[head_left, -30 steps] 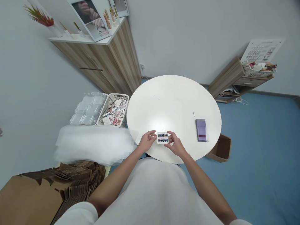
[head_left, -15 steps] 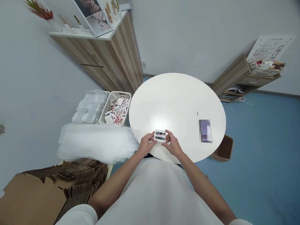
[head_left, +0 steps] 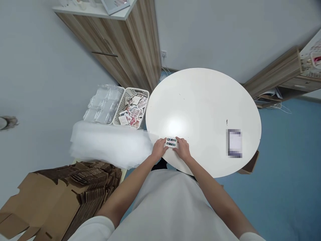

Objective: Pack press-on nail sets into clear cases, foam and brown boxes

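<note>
A small white card of press-on nails (head_left: pixel 171 142), with two rows of dark, shiny ovals facing up, is between my hands near the front left edge of the round white table (head_left: pixel 205 100). My left hand (head_left: pixel 158 148) grips its left edge between thumb and fingers. On the opposite edge, my right hand (head_left: pixel 183 148) holds it the same way. Whether the card rests on the tabletop or is slightly raised, I cannot tell.
Left of the table, a white basket (head_left: pixel 115 117) holds many printed cards beside clear plastic boxes (head_left: pixel 102 103). Translucent sheets (head_left: pixel 110 144) and folded cardboard (head_left: pixel 50 201) lie nearer me. A pixelated purple-and-white item (head_left: pixel 234 143) lies on the table's right side.
The view has shifted, so the table and basket appear farther right. Both hands still hold the card, now nearer the table's left side, and their fingers have shifted slightly around its edges.
</note>
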Demonstrator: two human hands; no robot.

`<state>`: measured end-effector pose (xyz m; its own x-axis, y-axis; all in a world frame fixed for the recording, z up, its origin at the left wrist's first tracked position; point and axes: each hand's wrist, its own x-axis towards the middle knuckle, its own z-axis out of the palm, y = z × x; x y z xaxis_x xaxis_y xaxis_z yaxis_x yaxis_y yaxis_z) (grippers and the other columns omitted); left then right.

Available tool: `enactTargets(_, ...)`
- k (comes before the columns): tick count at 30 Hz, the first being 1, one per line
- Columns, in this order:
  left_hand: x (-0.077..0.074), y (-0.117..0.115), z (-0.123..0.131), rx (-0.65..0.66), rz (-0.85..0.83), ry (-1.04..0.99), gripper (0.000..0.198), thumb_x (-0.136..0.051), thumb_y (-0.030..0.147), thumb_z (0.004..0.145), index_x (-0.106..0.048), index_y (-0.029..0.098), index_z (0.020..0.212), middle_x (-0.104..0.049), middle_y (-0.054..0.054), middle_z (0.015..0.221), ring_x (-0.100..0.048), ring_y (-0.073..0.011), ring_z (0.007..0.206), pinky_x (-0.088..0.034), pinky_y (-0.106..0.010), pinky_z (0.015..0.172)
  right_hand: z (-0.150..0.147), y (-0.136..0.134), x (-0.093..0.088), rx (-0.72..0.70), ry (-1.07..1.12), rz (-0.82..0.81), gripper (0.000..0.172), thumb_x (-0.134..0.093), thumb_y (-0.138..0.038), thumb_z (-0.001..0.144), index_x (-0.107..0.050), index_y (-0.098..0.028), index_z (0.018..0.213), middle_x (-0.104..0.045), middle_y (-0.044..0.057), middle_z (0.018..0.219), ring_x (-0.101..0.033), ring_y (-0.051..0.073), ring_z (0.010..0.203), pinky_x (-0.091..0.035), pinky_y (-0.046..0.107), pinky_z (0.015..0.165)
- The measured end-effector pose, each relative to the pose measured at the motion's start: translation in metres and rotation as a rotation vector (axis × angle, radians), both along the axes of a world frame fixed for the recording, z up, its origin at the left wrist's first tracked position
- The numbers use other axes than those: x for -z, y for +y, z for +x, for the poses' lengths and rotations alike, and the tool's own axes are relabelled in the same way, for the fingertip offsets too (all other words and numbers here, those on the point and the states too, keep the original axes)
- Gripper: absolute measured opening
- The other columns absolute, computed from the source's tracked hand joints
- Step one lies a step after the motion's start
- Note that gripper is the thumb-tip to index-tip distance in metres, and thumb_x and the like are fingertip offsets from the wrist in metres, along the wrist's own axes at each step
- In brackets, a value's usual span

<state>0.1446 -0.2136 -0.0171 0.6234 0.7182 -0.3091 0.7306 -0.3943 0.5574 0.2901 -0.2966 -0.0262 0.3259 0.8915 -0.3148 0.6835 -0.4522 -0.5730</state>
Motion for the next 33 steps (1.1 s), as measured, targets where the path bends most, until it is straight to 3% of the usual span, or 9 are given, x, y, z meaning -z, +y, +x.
enactTargets(8, 0.007, 0.010, 0.000, 0.018, 0.031, 0.130, 0.046, -0.050, 0.021, 0.078, -0.038, 0.019, 0.122, -0.053, -0.007, 0.101, -0.050, -0.0193, 0.094, -0.039, -0.027, 0.075, -0.005, 0.016, 0.009, 0.019, -0.073, -0.056, 0.057, -0.062, -0.030, 0.067, -0.041, -0.028, 0.120, -0.050, 0.006, 0.105, -0.044, 0.023, 0.097, -0.032, 0.035, 0.080)
enactTargets(17, 0.010, 0.022, -0.004, 0.135, 0.165, 0.212, 0.044, -0.048, 0.027, 0.080, -0.038, 0.019, 0.122, -0.054, -0.008, 0.098, -0.051, -0.0216, 0.092, -0.041, -0.030, 0.070, -0.011, 0.022, 0.010, 0.030, -0.111, -0.054, 0.060, -0.060, -0.028, 0.068, -0.037, -0.029, 0.123, -0.049, 0.007, 0.105, -0.045, 0.024, 0.096, -0.032, 0.037, 0.080)
enactTargets(21, 0.007, 0.024, -0.013, 0.191, 0.211, 0.124, 0.042, -0.046, 0.026, 0.080, -0.039, 0.019, 0.121, -0.053, -0.008, 0.107, -0.049, -0.0208, 0.097, -0.040, -0.032, 0.076, -0.017, 0.014, 0.000, -0.010, -0.146, -0.001, 0.053, -0.054, -0.028, 0.073, -0.036, -0.026, 0.123, -0.048, 0.008, 0.111, -0.045, 0.023, 0.099, -0.033, 0.036, 0.081)
enactTargets(25, 0.002, 0.024, -0.026, 0.339, 0.273, 0.036, 0.037, -0.046, 0.025, 0.080, -0.045, 0.022, 0.117, -0.047, -0.007, 0.123, -0.040, -0.0213, 0.113, -0.033, -0.035, 0.089, -0.025, 0.000, -0.010, -0.111, -0.203, 0.057, 0.039, -0.049, -0.034, 0.077, -0.045, -0.024, 0.115, -0.045, 0.010, 0.121, -0.040, 0.025, 0.109, -0.030, 0.039, 0.087)
enactTargets(28, 0.000, 0.022, -0.030, 0.407, 0.309, 0.049, 0.040, -0.043, 0.027, 0.081, -0.043, 0.021, 0.121, -0.045, -0.007, 0.127, -0.034, -0.0224, 0.120, -0.027, -0.039, 0.095, -0.032, -0.006, -0.011, -0.181, -0.261, 0.051, 0.044, -0.050, -0.038, 0.076, -0.045, -0.024, 0.117, -0.039, 0.011, 0.130, -0.033, 0.027, 0.117, -0.026, 0.042, 0.090)
enactTargets(33, -0.002, 0.022, -0.030, 0.414, 0.371, 0.121, 0.048, -0.039, 0.035, 0.082, -0.038, 0.020, 0.127, -0.039, -0.008, 0.133, -0.026, -0.0256, 0.126, -0.023, -0.044, 0.096, -0.040, 0.001, -0.005, -0.209, -0.312, 0.017, 0.049, -0.046, -0.042, 0.078, -0.041, -0.022, 0.122, -0.033, 0.013, 0.135, -0.027, 0.028, 0.122, -0.023, 0.045, 0.091)
